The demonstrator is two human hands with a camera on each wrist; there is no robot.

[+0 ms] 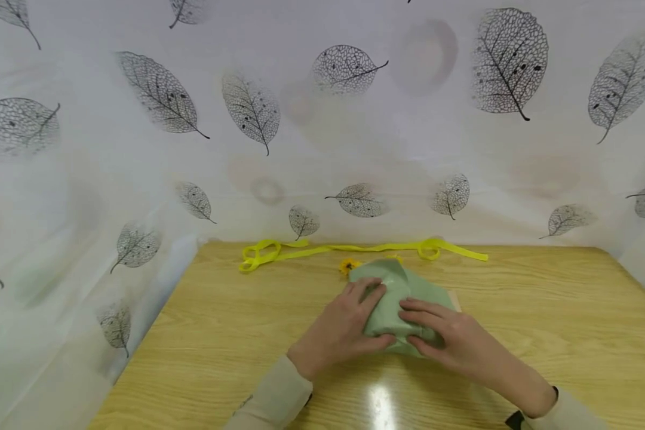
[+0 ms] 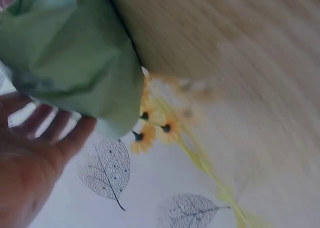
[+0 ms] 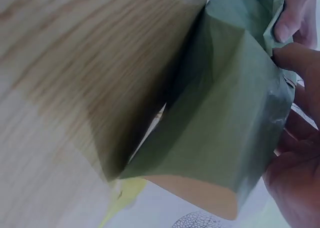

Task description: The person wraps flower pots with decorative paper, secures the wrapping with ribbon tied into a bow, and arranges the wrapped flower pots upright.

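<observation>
A bundle of green wrapping paper (image 1: 389, 301) lies low over the table, folded around itself. Yellow flowers with dark centres (image 1: 348, 266) peek out at its far left end; several such flowers (image 2: 167, 128) show past the paper's rim in the left wrist view. My left hand (image 1: 341, 328) grips the bundle's left side, fingers over the top and thumb at the near edge. From the right, my right hand (image 1: 457, 334) holds it too, its thumb pressing the near fold in the right wrist view. A tan sheet edge (image 3: 195, 193) shows inside the green paper. Stems are hidden.
A yellow ribbon (image 1: 349, 247) with loops at both ends stretches along the back of the wooden table (image 1: 220, 334). Behind it hangs a white curtain (image 1: 301, 137) printed with dark leaf skeletons, also on the left side.
</observation>
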